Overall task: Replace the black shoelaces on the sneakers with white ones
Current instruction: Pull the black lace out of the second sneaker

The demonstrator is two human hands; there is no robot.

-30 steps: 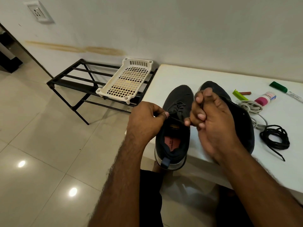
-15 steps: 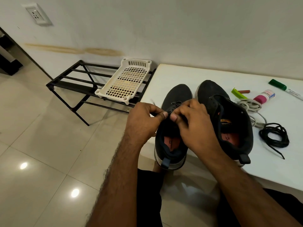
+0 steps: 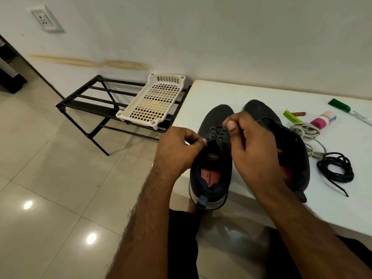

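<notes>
Two dark sneakers stand side by side on the white table [image 3: 231, 91], toes toward the wall. The left sneaker [image 3: 213, 174] still carries a black lace [image 3: 218, 130] in its upper eyelets. My left hand [image 3: 179, 152] pinches the end of that lace at the shoe's left side. My right hand [image 3: 247, 146] pinches the lace higher up, over the tongue. It partly covers the right sneaker [image 3: 296, 158], which shows no lace. A removed black lace [image 3: 336, 170] lies coiled on the table to the right. A bundle of white laces [image 3: 306, 131] lies just behind it.
Behind the laces lie a green clip [image 3: 291, 116], a pink-capped tube [image 3: 322, 120] and a green-capped marker [image 3: 350, 111]. A black metal rack [image 3: 94, 105] with a white plastic basket [image 3: 155, 101] stands left of the table on the tiled floor.
My right hand has come down from a raised pull to the eyelets and now pinches the lace over the tongue. My left hand has kept its pinch on the lace end.
</notes>
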